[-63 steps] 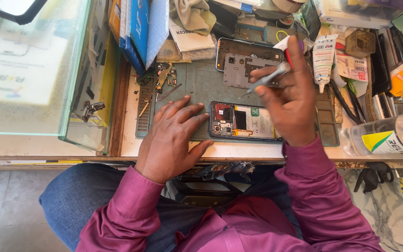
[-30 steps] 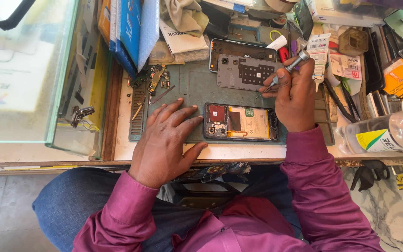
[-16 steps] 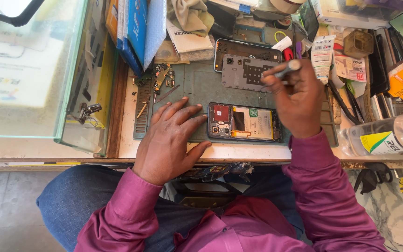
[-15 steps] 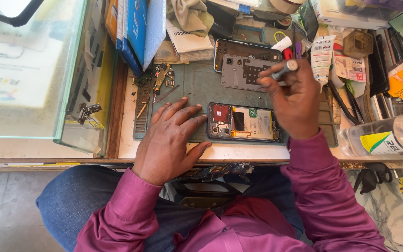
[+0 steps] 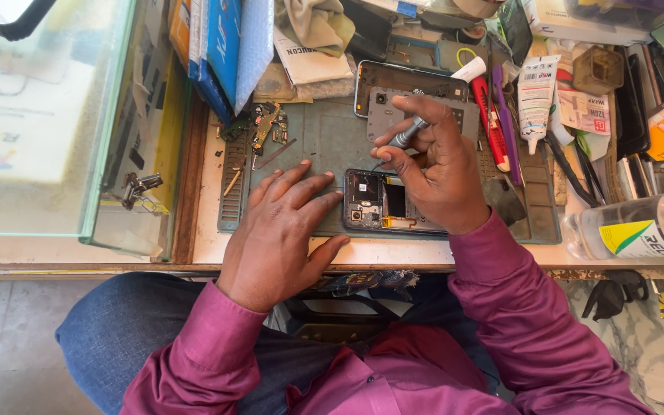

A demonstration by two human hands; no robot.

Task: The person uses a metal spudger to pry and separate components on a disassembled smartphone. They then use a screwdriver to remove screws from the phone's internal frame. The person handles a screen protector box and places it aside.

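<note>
An opened phone (image 5: 376, 201) with its circuit board and inner parts showing lies on a grey-green work mat (image 5: 324, 142). My left hand (image 5: 282, 230) rests flat on the mat, fingers spread, fingertips against the phone's left end. My right hand (image 5: 436, 173) covers the phone's right half and grips a grey screwdriver (image 5: 406, 137) with its tip down on the phone's top edge. A grey phone back cover (image 5: 393, 96) lies just beyond, partly hidden by my right hand.
A glass display case (image 5: 55, 131) stands at the left. Blue boxes (image 5: 220, 46), a cloth (image 5: 313, 23), a red tool (image 5: 482, 104), a purple tool (image 5: 503, 115), a glue tube (image 5: 536, 96) and a plastic bottle (image 5: 639, 230) crowd the bench. Small loose parts (image 5: 267, 127) lie on the mat's left.
My right hand has come down from the back cover with the screwdriver onto the opened phone. My left hand has stayed at the phone's left end.
</note>
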